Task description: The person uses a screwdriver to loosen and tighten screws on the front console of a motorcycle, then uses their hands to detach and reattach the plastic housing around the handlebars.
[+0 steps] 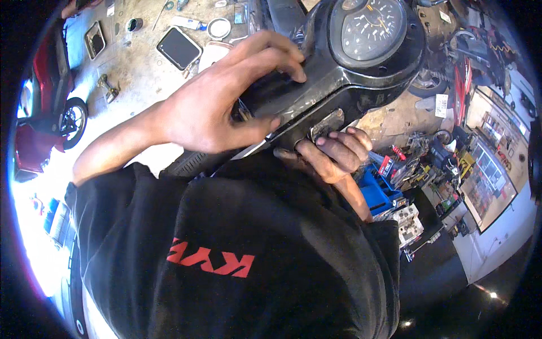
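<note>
In front of me is a black scooter handlebar cover (316, 93) with a round speedometer (368, 31) set into it. My left hand (217, 107) spans the cover's left part, its bent fingers on the far side and its thumb at the near edge. Below the cover, close to my body, my right hand (339, 151) is closed with curled, dirt-darkened fingers against the underside. A worn, greyish flat piece (327, 124) shows just above those fingers. Whatever the right hand grips is mostly hidden by the fingers and my black shirt (271, 243).
On the floor at far left lie a dark rectangular tray (179, 48), a white ring-shaped item (219, 28), a tube (189, 22) and a cordless drill (107, 88). A red vehicle (51, 90) stands at left. To the right are a blue bin (372, 189), a metal engine part (406, 223) and cluttered parts.
</note>
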`<action>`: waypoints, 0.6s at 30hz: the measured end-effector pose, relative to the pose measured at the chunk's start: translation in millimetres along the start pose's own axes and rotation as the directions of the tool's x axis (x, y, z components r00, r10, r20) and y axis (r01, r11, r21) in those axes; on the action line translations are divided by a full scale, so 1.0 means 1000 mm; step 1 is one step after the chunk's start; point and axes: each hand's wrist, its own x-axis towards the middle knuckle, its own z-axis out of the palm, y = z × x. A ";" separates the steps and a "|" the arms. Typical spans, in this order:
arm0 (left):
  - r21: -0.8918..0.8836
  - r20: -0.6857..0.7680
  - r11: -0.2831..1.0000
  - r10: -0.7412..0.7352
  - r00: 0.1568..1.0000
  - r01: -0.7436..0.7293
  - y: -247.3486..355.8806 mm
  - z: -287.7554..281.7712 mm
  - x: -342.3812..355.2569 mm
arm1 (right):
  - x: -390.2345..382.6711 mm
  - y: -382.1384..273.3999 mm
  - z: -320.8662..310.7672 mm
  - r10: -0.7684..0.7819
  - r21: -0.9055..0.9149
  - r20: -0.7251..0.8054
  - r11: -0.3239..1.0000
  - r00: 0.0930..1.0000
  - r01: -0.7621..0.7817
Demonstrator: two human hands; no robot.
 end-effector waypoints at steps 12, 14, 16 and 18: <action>0.182 0.005 0.982 0.045 0.999 -0.045 0.010 -0.001 -0.015 | 0.029 -0.019 0.001 0.219 0.189 0.083 0.954 0.972 -0.231; 0.186 0.000 0.982 0.045 0.999 -0.044 0.009 0.002 -0.018 | 0.026 -0.017 0.004 0.220 0.221 0.044 0.949 0.974 -0.225; 0.188 0.002 0.982 0.017 1.000 -0.018 0.011 0.003 -0.018 | 0.025 -0.017 0.005 0.217 0.245 0.026 0.945 0.976 -0.217; 0.204 -0.005 0.979 0.021 1.000 -0.020 0.013 0.004 -0.017 | 0.027 -0.016 0.005 0.207 0.251 0.014 0.946 0.978 -0.203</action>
